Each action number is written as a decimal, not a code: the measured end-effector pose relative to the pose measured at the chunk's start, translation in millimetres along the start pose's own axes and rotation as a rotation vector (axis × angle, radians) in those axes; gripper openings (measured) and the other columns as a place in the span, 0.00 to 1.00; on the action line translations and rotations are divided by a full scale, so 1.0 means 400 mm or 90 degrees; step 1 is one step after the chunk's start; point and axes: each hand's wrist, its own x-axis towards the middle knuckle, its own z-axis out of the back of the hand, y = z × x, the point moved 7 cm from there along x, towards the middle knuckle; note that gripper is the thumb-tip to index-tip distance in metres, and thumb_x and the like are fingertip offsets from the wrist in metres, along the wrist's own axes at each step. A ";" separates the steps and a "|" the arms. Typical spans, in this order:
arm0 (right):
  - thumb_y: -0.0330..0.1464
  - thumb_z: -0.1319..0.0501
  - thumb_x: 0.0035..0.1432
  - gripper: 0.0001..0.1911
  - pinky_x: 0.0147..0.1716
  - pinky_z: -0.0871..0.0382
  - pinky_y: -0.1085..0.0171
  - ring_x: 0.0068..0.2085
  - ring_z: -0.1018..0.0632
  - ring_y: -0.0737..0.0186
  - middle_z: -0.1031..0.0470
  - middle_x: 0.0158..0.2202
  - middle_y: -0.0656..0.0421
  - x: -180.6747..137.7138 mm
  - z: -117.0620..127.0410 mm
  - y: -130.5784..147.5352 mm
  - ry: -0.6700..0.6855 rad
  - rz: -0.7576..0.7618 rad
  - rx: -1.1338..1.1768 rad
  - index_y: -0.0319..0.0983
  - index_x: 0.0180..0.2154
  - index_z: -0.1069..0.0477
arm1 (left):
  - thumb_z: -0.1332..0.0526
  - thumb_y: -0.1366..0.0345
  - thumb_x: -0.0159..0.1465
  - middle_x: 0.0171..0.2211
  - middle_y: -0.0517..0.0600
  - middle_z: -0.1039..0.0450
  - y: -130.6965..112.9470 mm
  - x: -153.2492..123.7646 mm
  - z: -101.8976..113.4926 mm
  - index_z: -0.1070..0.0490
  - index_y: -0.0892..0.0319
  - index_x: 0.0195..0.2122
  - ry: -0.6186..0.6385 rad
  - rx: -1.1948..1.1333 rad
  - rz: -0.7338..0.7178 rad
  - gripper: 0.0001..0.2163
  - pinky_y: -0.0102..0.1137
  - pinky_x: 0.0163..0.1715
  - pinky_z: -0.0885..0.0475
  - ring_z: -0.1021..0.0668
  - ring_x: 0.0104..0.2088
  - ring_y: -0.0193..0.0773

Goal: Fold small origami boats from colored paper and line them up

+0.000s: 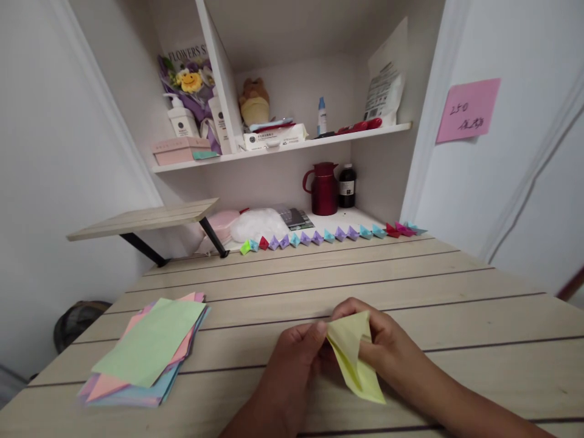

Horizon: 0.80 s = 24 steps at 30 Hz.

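A partly folded sheet of yellow paper is held between my two hands, just above the front part of the table. My left hand pinches its left corner between thumb and fingers. Around the right side of the sheet, my right hand is closed, with some fingers hidden behind and inside the fold. One flap of the paper hangs open toward the lower right. To the left lies a loose stack of coloured paper sheets, a light green one on top.
Small folded paper boats in several colours line the table's back edge. A small raised wooden shelf stands at the back left. Behind are a red jug, a dark bottle and a white cabinet shelf with assorted items.
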 end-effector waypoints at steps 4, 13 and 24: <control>0.27 0.39 0.54 0.10 0.34 0.33 0.64 0.37 0.27 0.60 0.31 0.35 0.59 0.000 0.004 0.022 0.006 0.094 -0.108 0.43 0.36 0.23 | 0.32 0.50 0.54 0.29 0.54 0.24 0.000 -0.007 0.000 0.23 0.65 0.32 0.005 -0.055 0.038 0.19 0.30 0.33 0.35 0.27 0.29 0.36; 0.28 0.37 0.54 0.07 0.28 0.36 0.65 0.32 0.29 0.63 0.36 0.32 0.59 0.000 0.002 0.015 -0.010 0.129 -0.177 0.44 0.30 0.21 | 0.33 0.46 0.52 0.21 0.48 0.29 0.002 -0.013 0.007 0.27 0.62 0.26 -0.032 -0.046 0.040 0.21 0.29 0.30 0.37 0.29 0.24 0.33; 0.44 0.37 0.56 0.14 0.34 0.35 0.62 0.32 0.28 0.60 0.29 0.28 0.61 0.021 0.044 -0.029 -0.101 -0.077 0.008 0.42 0.39 0.25 | 0.31 0.56 0.51 0.24 0.48 0.27 -0.059 -0.020 0.094 0.23 0.62 0.30 -0.251 0.117 -0.043 0.14 0.30 0.29 0.35 0.29 0.25 0.34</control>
